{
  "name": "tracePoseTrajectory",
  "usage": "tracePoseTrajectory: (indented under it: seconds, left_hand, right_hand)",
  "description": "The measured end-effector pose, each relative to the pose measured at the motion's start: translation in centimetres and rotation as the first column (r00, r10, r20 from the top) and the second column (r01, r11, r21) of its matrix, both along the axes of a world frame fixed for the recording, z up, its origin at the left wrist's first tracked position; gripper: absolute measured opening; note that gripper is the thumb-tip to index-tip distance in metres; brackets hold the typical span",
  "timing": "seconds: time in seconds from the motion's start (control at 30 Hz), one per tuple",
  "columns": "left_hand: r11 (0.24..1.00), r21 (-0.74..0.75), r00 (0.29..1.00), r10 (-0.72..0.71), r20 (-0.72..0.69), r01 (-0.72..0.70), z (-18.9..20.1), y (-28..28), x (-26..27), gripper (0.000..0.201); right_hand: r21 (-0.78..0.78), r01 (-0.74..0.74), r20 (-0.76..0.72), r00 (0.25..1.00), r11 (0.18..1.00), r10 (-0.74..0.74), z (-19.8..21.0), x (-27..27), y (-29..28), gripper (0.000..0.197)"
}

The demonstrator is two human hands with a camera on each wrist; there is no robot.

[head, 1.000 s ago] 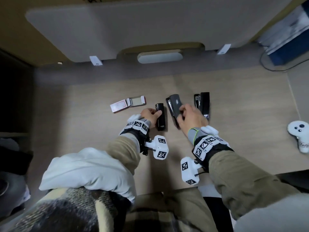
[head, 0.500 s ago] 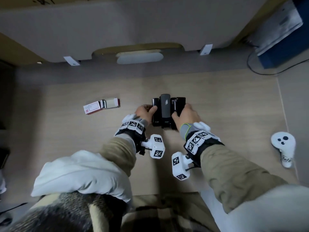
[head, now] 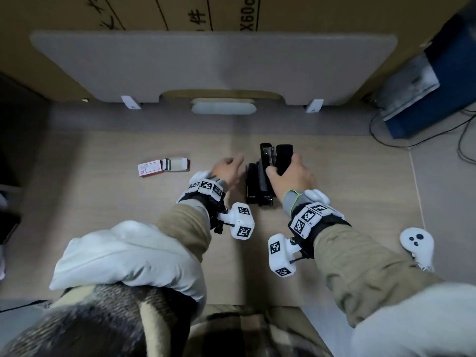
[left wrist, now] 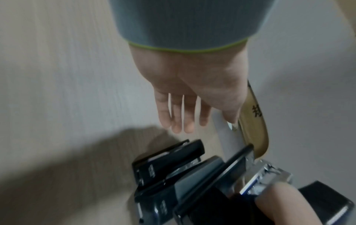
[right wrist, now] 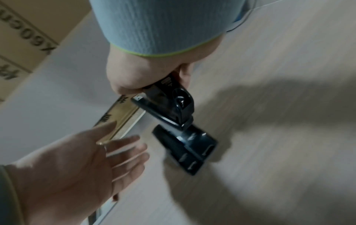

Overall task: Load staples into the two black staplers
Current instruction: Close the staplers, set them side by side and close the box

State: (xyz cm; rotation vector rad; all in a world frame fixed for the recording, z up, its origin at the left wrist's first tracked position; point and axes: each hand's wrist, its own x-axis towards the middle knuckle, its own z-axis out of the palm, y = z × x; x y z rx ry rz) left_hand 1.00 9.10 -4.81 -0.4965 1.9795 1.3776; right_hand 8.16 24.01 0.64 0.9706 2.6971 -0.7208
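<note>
Pale wood worktop [head: 334, 176]. Right hand [head: 291, 173] grips one black stapler [head: 277, 155], lid sprung, long axis pointing away. Left hand [head: 228, 171] open, empty, nearer the staple box [head: 163, 167] lying to its left.

White controller [head: 417, 244] on desk [head: 103, 202]; cardboard box [head: 180, 11] behind.

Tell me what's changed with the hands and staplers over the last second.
The left hand let go of the leftmost stapler and now hangs open beside it. The right hand took hold of a stapler, gripping its opened top. The staplers, spread apart a second ago, now sit bunched together. The staple box lies open on the desk as before.
</note>
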Motion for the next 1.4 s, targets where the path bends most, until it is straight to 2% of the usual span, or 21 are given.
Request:
tracePoseTrajectory:
  seconds: [0.07, 0.17, 0.3, 0.37, 0.43, 0.47, 0.57, 0.63, 0.7, 0.8, 0.9, 0.97, 1.03, 1.2, 1.3, 1.4]
  left_hand:
    - [0.997, 0.078, 1.0, 0.016, -0.012, -0.015, 1.8, -1.0, -0.1, 0.053]
    - [0.992, 0.099, 0.995, 0.084, -0.059, -0.078, 3.7, -3.9, -0.3, 0.037]
    - [0.969, 0.045, 0.967, 0.246, -0.057, -0.244, 1.2, -12.1, -0.3, 0.043]
    - [0.95, 0.043, 0.95, 0.31, -0.019, -0.309, 0.3, -14.8, 0.3, 0.039]
    - [0.92, 0.096, 0.925, 0.38, 0.022, -0.38, 0.7, -17.0, 0.8, 0.037]
    - [0.898, 0.147, 0.909, 0.406, 0.088, -0.415, 1.0, -18.2, 0.9, 0.041]
    - [0.832, 0.348, 0.898, 0.36, 0.253, -0.431, 2.0, -19.9, 1.4, 0.048]
    - [0.837, 0.388, 0.92, 0.318, 0.228, -0.385, 1.9, -21.1, 1.5, 0.034]
    - [0.851, 0.336, 0.914, 0.359, 0.19, -0.404, 1.8, -22.3, 1.1, 0.039]
    - [0.829, 0.243, 0.859, 0.45, 0.244, -0.504, 0.3, -23.9, 0.2, 0.079]
    - [0.735, 0.274, 0.78, 0.544, 0.31, -0.621, -0.1, -24.2, -0.2, 0.091]
    - [0.696, 0.282, 0.749, 0.579, 0.323, -0.66, 1.1, -24.0, -0.3, 0.08]
    - [0.678, 0.264, 0.725, 0.606, 0.327, -0.686, 1.6, -23.7, 0.0, 0.069]
    - [0.647, 0.272, 0.698, 0.615, 0.367, -0.713, 1.4, -22.0, 1.2, 0.086]
    - [0.624, 0.273, 0.679, 0.637, 0.365, -0.732, 1.3, -20.6, 1.3, 0.085]
    - [0.596, 0.248, 0.645, 0.688, 0.331, -0.764, 1.0, -19.9, 1.5, 0.081]
  right_hand:
    - [-0.061, -0.063, -0.014, 0.998, 0.996, 0.062, 0.6, -0.8, -2.0, 0.042]
    - [-0.111, -0.185, -0.016, 0.983, 0.976, 0.185, 1.1, -1.8, -6.0, 0.047]
    - [-0.178, -0.354, -0.01, 0.933, 0.918, 0.358, -0.1, -2.5, -13.1, 0.048]
    - [-0.178, -0.42, -0.02, 0.905, 0.89, 0.424, -0.8, -2.8, -15.5, 0.048]
    - [-0.16, -0.466, -0.008, 0.882, 0.87, 0.471, -1.2, -3.2, -17.8, 0.048]
    - [-0.145, -0.48, -0.001, 0.875, 0.865, 0.485, -1.4, -3.5, -19.0, 0.049]
    - [-0.135, -0.486, 0.02, 0.87, 0.863, 0.493, -1.2, -4.3, -20.9, 0.051]
    - [-0.173, -0.504, 0.039, 0.855, 0.846, 0.517, -1.3, -5.1, -22.7, 0.051]
    - [-0.255, -0.534, 0.041, 0.827, 0.806, 0.56, -1.3, -5.6, -24.3, 0.05]
    - [-0.408, -0.51, 0.031, 0.821, 0.757, 0.57, -1.3, -5.9, -25.6, 0.044]
    - [-0.49, -0.464, 0.059, 0.827, 0.738, 0.559, -2.1, -5.8, -25.9, 0.042]
    - [-0.565, -0.395, 0.082, 0.847, 0.724, 0.526, -2.1, -5.7, -26.0, 0.041]
    - [-0.634, -0.33, 0.094, 0.865, 0.699, 0.493, -2.0, -5.5, -25.8, 0.03]
    - [-0.692, -0.296, 0.083, 0.874, 0.659, 0.479, -1.7, -5.0, -24.0, 0.021]
    - [-0.718, -0.265, 0.083, 0.886, 0.644, 0.457, -1.6, -4.6, -22.6, 0.021]
    - [-0.686, -0.311, 0.079, 0.867, 0.658, 0.492, -1.3, -4.2, -22.0, 0.02]
